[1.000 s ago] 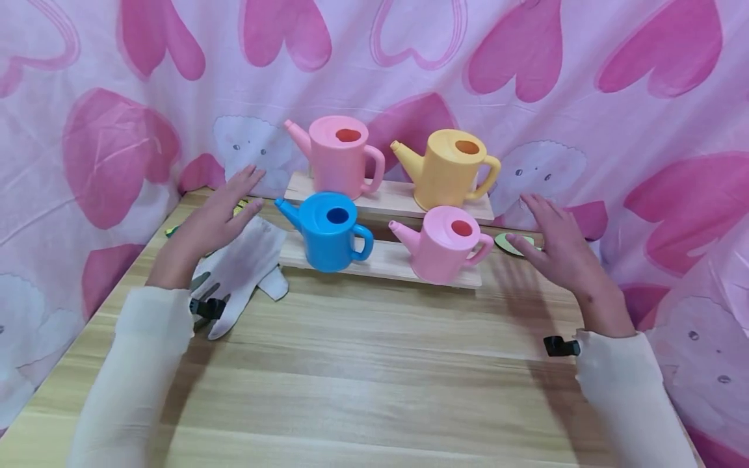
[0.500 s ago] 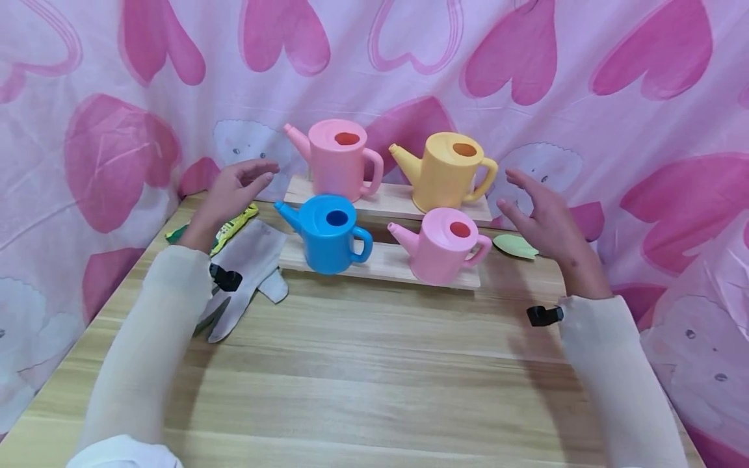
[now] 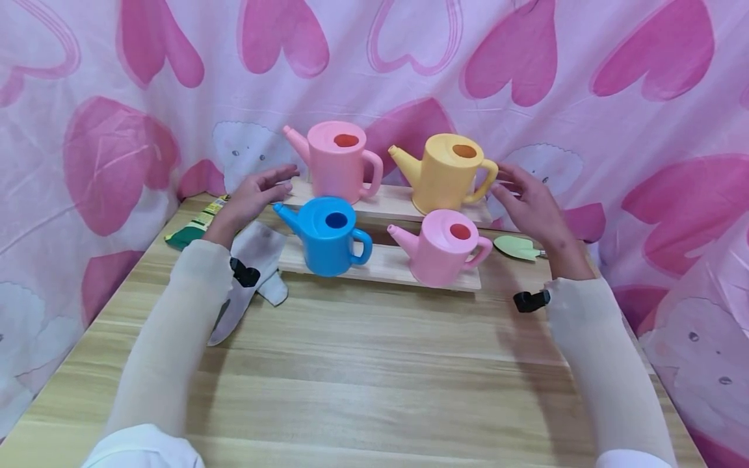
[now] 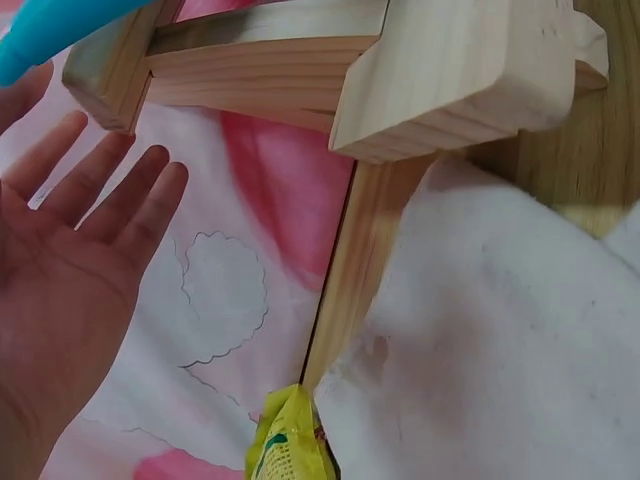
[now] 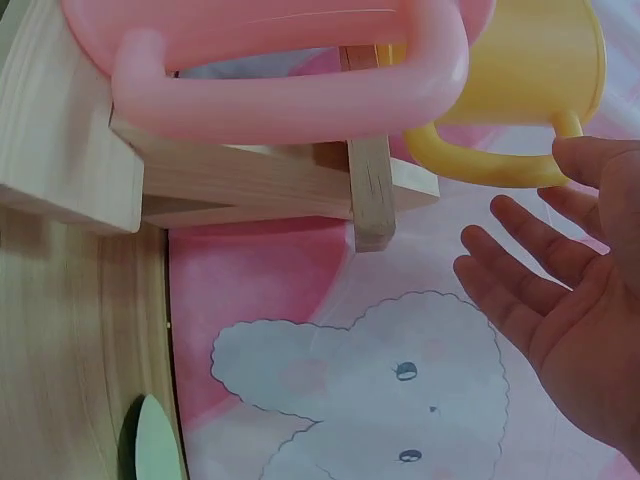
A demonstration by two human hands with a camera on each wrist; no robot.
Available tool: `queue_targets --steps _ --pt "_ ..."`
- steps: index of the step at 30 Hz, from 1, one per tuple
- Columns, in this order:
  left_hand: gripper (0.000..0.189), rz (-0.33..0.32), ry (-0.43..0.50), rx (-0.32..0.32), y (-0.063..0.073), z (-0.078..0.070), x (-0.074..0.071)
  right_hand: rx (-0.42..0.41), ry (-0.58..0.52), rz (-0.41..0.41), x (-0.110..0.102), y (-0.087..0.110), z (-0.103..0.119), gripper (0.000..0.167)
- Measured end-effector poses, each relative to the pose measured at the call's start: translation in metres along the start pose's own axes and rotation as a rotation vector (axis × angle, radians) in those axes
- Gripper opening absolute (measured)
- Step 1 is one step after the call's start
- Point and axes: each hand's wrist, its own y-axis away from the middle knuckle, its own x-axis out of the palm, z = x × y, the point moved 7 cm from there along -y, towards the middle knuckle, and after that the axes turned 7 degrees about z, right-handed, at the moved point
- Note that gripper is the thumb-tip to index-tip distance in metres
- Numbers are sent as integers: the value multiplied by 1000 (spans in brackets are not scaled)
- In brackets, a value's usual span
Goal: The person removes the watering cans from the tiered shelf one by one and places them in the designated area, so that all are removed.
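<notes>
A wooden two-step stand holds watering cans: a coral-pink watering can [image 3: 337,162] and a yellow watering can [image 3: 448,172] on the upper shelf [image 3: 392,200], a blue watering can [image 3: 328,237] and a light pink watering can [image 3: 445,247] on the lower shelf [image 3: 380,261]. My left hand [image 3: 251,198] is beside the upper shelf's left end, fingers extended, holding nothing. At the right end, my right hand [image 3: 529,201] is by the yellow can's handle [image 5: 490,165] with its fingers spread; whether the fingertips touch the handle I cannot tell.
A grey-white glove [image 3: 257,260] lies under my left forearm, next to a yellow and green packet [image 3: 196,224]. Right of the stand lies a small green trowel [image 3: 517,247]. Pink heart-patterned cloth [image 3: 409,39] hangs behind the wooden table [image 3: 374,370].
Both hands have moved inward toward the ends of the stand, the left one rightward and the right one leftward. The watering cans have stayed in place.
</notes>
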Motion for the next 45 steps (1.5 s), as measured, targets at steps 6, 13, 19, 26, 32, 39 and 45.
queue_targets --steps 6,13,19,26,32,39,45 --pt "61 -16 -24 -27 -3 7 2 3 -21 -28 2 -6 -1 48" --pt "61 -32 -32 -4 -4 10 5 -34 -62 -19 5 -9 2 44" --pt "56 -65 23 21 -6 17 7 -39 -121 0 5 -12 2 41" --pt "55 -133 125 20 -8 27 12 -65 -158 7 4 -14 3 36" --pt "54 -157 240 27 -11 32 15 -35 -131 2 3 -12 1 36" --pt "51 -167 328 33 -12 35 19 -53 -120 -11 0 -11 5 35" --pt "48 -180 375 61 -13 34 19 -74 -119 -46 -7 -9 13 35"
